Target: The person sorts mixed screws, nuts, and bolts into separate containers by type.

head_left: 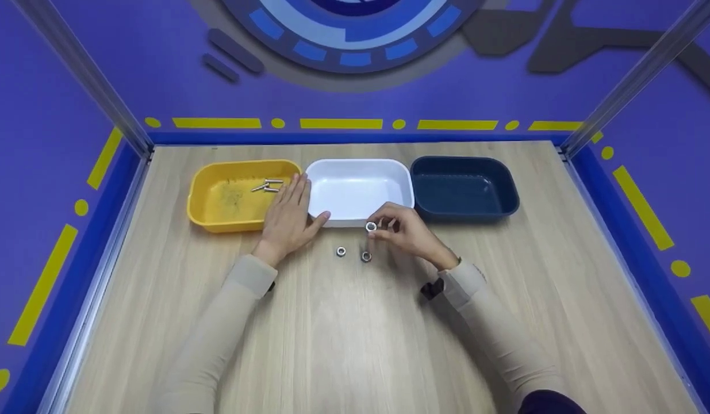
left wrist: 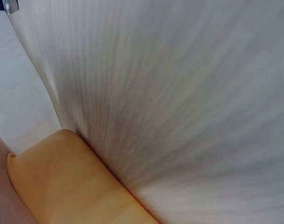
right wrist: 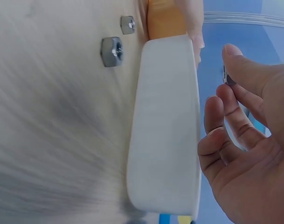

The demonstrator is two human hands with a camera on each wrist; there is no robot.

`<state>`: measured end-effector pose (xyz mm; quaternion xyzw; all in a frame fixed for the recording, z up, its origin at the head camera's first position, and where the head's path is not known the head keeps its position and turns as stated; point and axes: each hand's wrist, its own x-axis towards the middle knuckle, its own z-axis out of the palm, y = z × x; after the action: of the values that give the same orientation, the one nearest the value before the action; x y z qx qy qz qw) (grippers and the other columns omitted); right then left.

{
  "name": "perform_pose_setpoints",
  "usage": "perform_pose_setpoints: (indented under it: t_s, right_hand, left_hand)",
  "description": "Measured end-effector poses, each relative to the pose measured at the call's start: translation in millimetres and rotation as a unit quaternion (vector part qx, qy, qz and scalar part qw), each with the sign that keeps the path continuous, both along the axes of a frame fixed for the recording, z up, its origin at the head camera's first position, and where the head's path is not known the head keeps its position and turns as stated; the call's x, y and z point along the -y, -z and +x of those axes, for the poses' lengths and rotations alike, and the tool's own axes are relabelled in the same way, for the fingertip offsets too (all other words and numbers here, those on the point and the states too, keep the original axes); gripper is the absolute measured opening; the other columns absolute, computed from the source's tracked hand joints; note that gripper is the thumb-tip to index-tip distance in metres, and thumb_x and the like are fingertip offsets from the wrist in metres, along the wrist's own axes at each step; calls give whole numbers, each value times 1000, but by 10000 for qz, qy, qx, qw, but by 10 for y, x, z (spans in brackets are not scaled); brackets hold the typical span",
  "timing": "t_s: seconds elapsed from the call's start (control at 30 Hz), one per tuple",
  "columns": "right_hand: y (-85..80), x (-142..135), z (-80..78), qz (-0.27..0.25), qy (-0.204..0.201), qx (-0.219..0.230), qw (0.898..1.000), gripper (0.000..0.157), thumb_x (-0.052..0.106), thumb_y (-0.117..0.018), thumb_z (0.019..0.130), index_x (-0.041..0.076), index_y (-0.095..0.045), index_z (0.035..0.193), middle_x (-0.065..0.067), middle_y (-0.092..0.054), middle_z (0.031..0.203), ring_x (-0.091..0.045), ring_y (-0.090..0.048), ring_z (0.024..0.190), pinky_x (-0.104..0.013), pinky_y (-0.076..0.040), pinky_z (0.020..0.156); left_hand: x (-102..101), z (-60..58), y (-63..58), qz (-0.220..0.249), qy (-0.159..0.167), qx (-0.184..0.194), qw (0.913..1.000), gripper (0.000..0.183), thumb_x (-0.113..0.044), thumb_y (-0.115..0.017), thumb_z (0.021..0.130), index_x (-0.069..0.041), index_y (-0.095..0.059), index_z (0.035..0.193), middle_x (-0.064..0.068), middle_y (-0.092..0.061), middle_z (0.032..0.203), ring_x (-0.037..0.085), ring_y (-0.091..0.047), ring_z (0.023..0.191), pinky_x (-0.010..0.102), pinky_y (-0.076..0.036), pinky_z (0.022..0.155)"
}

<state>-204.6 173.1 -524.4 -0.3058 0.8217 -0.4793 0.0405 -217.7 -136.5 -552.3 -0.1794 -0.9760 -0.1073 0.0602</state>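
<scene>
Beige sleeves [head_left: 217, 333] foremost; right hand [head_left: 409, 233] pinches a metal nut [head_left: 371, 226], straight-fingered left hand [head_left: 287, 221] holds nothing. Nut probably light, hard, slippery; best gripped across opposite sides.

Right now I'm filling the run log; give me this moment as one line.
right hand: pinches nut near white bin | left hand: over edge of yellow bin | table: two nuts | yellow bin: metal pieces

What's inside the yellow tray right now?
The yellow tray holds a few small metal pieces, with dark smudges on its floor. The left hand covers its near right corner in the head view, so anything beneath there can't be seen.
</scene>
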Motion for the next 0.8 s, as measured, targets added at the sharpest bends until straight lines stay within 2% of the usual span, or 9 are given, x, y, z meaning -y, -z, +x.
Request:
perform_pose_setpoints:
  t_s: [0.13, 0.27, 0.5, 0.8]
  right_hand:
    - [-76, 43, -51, -79, 3, -86, 9999, 18, 13, -87, 90, 7, -81, 106, -12, -74, 96, -23, -65, 85, -24, -47, 67]
    - [-139, 74, -94, -14, 30, -162, 9999, 18, 12, -87, 90, 7, -81, 107, -9, -74, 97, -19, -65, 85, -22, -47, 67]
    - [-230, 112, -178, 87, 165, -99, 9998, 20, 18, -86, 92, 9, -81, 109, -6, -74, 101, -16, -66, 88, -22, -48, 69]
    - [-302, 197, -351, 114, 320, -71, 9994, 17, 18, -84, 94, 9, -81, 108, -6, -74, 102, -18, -67, 90, -27, -49, 71]
  left_hand:
    - [1, 6, 2, -33, -25, 21, 10000, 95, -68, -33, 108, 4, -20, 168, 20, -17, 178, 32, -10, 167, 47, -11, 138]
    - [3, 11, 4, -7, -7, 29, 10000, 95, -68, -34, 108, 4, -19, 168, 20, -16, 178, 33, -10, 167, 47, -12, 138]
    - [5, 8, 3, -60, 2, -37, 10000, 95, -67, -36, 108, 6, -21, 167, 21, -18, 177, 33, -11, 167, 47, -14, 138]
    - [-3, 12, -5, -36, -51, 77, 10000, 95, -69, -33, 108, 4, -20, 168, 20, -16, 178, 32, -11, 167, 46, -13, 138]
